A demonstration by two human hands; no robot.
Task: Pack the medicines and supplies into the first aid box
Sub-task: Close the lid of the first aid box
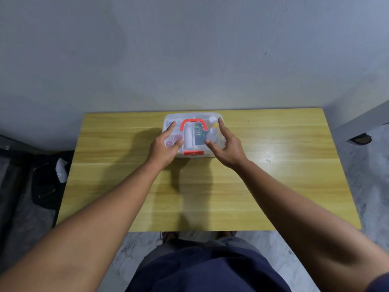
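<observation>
Table (117, 186): we find a yellow wood-grain top, bare apart from the box, which stands at its 12 o'clock edge, close to the wall. No loose medicines or supplies show on the surface.

Left hand (166, 147): we note it resting flat on the lid at the box's 9 o'clock side, index finger reaching toward 11 o'clock, thumb pointing toward the centre. The hand is spread and grasps nothing; we judge it is there to press the lid down or steady the box.

First aid box (194, 134): translucent plastic, lid on, contents visible through it. The items lie packed side by side, which we judge is why the lid sits level.

Handle (193, 124): red, folded flat on the lid between the two hands, untouched.

Contents: pink-red round caps at 8 o'clock, a white roll or tube (188, 138) at centre, a dark green packet (199, 134) just right of it, white bottles at 2 o'clock.

Latch (193, 153): red, at the box's 6 o'clock edge; we cannot tell whether it is fastened.

Right hand (224, 144): fingers splayed over the 3 o'clock side, fingertips on or just above the lid, contact uncertain. Released, holding nothing.

Progress: in our judgement, packing is done and closing is in hand.
</observation>
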